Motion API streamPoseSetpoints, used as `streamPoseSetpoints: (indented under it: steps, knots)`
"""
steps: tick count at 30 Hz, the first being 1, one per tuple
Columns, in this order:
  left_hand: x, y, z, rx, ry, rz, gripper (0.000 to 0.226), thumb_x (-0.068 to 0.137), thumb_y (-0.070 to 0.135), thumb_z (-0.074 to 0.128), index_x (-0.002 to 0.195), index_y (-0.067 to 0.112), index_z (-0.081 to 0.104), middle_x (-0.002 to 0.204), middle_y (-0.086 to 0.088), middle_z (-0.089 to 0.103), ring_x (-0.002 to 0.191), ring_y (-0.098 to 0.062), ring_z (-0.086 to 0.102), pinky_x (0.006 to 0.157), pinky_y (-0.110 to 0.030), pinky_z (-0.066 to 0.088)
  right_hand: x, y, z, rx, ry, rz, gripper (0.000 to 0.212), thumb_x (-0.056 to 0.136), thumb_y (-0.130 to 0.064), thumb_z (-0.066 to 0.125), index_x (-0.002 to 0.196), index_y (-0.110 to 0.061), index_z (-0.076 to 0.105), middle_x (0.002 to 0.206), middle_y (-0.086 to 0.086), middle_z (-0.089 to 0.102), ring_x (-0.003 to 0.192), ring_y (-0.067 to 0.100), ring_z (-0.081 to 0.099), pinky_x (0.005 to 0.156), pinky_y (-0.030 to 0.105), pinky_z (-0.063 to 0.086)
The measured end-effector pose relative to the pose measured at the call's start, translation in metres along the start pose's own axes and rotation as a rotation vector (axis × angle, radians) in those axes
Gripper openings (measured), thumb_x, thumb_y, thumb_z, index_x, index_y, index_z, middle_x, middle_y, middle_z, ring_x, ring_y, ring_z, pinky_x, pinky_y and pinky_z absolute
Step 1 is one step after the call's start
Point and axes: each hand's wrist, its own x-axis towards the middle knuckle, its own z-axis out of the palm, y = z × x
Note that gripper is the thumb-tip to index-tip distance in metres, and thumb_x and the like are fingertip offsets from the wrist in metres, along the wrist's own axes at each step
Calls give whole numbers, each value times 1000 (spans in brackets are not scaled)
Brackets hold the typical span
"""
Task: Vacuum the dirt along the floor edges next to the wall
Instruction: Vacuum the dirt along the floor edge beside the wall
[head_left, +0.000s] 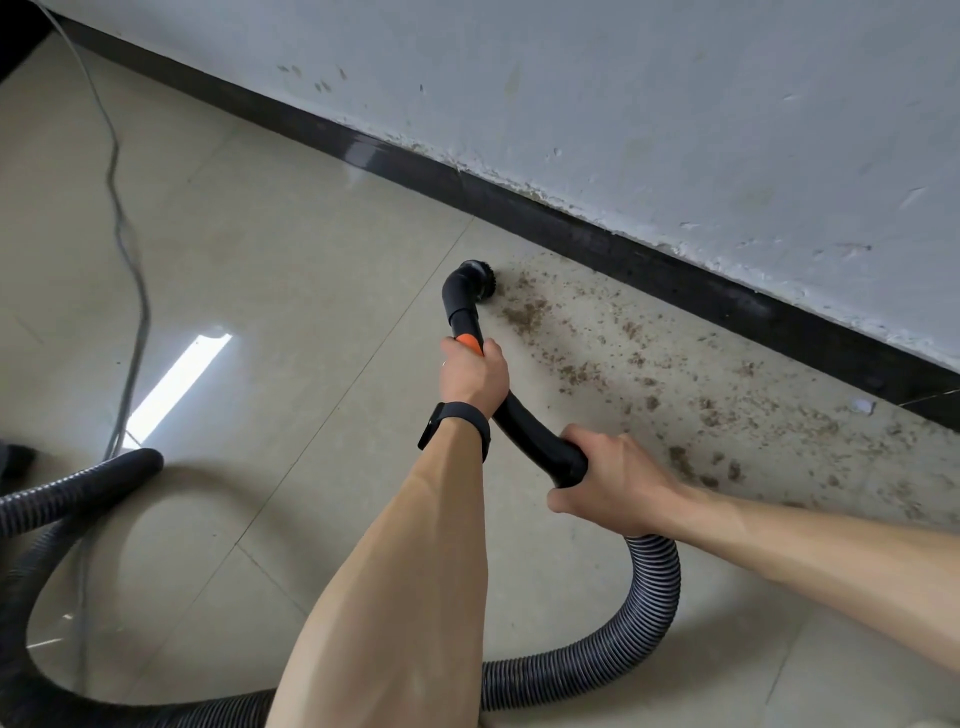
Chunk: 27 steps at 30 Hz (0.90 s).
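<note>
No text, brand, number or sign can be read anywhere in view. The black wand (530, 426), its orange collar (468, 342) and the dark wristband (465, 414) show only plain surfaces, no legible marks.

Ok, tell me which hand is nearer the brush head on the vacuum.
Left. The left hand grips the wand just behind the brush head, at the orange collar. The right hand holds the curved handle farther back, where the ribbed hose joins.
</note>
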Motion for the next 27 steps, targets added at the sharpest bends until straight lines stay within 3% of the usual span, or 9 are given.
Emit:
streamPoseSetpoints:
  steps: [8, 17, 21, 27]
  knots:
    - [1, 13, 12, 21, -13, 16, 31, 100, 28, 44, 119, 4, 38, 84, -5, 48, 79, -31, 55, 72, -39, 48, -1, 6, -14, 15, -1, -7, 29, 74, -41, 75, 89, -29, 53, 75, -6, 63, 62, 12, 56, 53, 28, 40]
    - [-2, 35, 28, 64, -44, 48, 33, 100, 30, 44, 120, 5, 37, 99, -13, 56, 83, -33, 59, 71, -39, 48, 0, 24, -20, 114, 21, 15, 28, 72, -41, 73, 86, -28, 52, 74, -4, 62, 62, 15, 54, 57, 29, 40]
    - [-2, 42, 33, 70, -54, 60, 34, 99, 33, 45, 118, 6, 36, 109, -19, 60, 92, -36, 63, 80, -45, 54, 1, 28, -23, 134, 30, 33, 27, 72, -41, 71, 85, -29, 51, 73, -5, 62, 61, 15, 53, 56, 29, 40]
    - [-5, 51, 43, 76, -77, 86, 34, 101, 31, 45, 121, 6, 37, 100, -11, 54, 84, -31, 58, 73, -39, 48, -1, 33, -29, 189, 17, 71, 26, 70, -42, 70, 86, -31, 52, 74, -5, 64, 61, 12, 55, 57, 26, 42]
